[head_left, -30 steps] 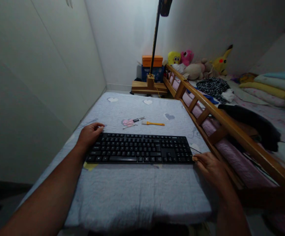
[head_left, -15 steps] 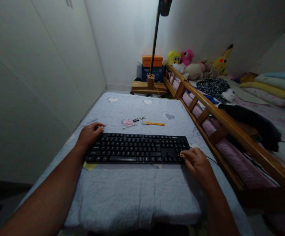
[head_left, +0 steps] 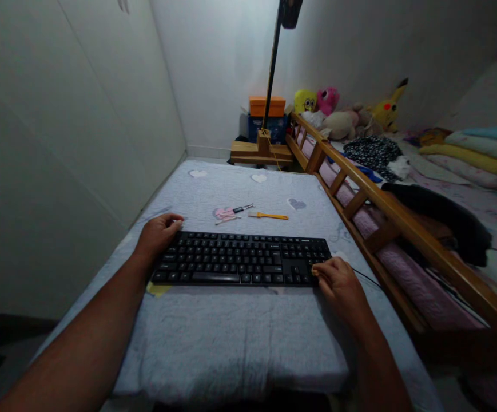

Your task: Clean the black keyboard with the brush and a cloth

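A black keyboard (head_left: 226, 257) lies flat in front of me, its long side towards me. My left hand (head_left: 158, 232) grips the keyboard's left end near the upper corner, fingers curled over the edge. Over the number keys at the right end, my right hand (head_left: 338, 277) pinches a small orange-tan piece (head_left: 315, 269), maybe cloth or sponge, against the keys. Most of that piece is hidden by the fingers. Behind the keyboard lie a flat brush (head_left: 269, 216) with a yellow handle, a thin dark-handled tool (head_left: 243, 208) and white cotton swabs (head_left: 227, 220).
The keyboard rests on a pale blue quilted cover (head_left: 239, 337). From its right end a black cable (head_left: 366, 277) runs off. A wooden bed rail (head_left: 377, 200) borders the right side, and a white cabinet (head_left: 80, 143) stands to the left. A stand (head_left: 262, 149) is beyond.
My right hand has shifted slightly left over the number keys with the orange-tan piece. My left hand stays at the keyboard's left end.
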`<action>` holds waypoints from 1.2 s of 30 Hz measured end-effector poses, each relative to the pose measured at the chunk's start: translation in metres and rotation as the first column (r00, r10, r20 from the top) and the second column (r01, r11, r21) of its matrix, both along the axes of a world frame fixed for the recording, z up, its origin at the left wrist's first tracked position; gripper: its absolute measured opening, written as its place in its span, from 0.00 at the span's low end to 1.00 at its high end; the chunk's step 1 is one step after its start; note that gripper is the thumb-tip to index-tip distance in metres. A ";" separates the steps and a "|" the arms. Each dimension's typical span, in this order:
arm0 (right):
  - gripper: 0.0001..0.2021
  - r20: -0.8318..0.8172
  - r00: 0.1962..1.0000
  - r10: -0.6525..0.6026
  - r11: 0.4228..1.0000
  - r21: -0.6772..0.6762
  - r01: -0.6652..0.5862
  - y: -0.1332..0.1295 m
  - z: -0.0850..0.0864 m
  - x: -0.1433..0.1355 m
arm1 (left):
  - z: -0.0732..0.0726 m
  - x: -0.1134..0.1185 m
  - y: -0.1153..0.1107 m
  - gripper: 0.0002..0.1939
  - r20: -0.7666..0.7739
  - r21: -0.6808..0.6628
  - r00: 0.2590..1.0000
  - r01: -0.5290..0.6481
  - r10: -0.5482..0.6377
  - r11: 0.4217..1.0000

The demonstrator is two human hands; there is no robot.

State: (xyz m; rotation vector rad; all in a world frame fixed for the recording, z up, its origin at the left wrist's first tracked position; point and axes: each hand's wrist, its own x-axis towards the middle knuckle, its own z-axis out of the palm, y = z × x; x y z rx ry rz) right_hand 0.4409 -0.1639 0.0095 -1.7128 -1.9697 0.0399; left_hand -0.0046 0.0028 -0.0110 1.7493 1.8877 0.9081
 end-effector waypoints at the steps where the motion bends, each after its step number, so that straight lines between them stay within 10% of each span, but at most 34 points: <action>1: 0.11 0.002 1.000 -0.002 1.000 0.001 0.002 0.000 0.000 0.003 | -0.001 0.000 0.000 0.24 -0.002 0.001 1.000 0.001 -0.001 1.000; 36: 0.12 0.024 0.985 -0.173 0.978 -0.116 0.175 0.000 0.003 0.057 | -0.001 -0.001 0.001 0.23 -0.007 -0.004 1.000 -0.005 0.005 1.000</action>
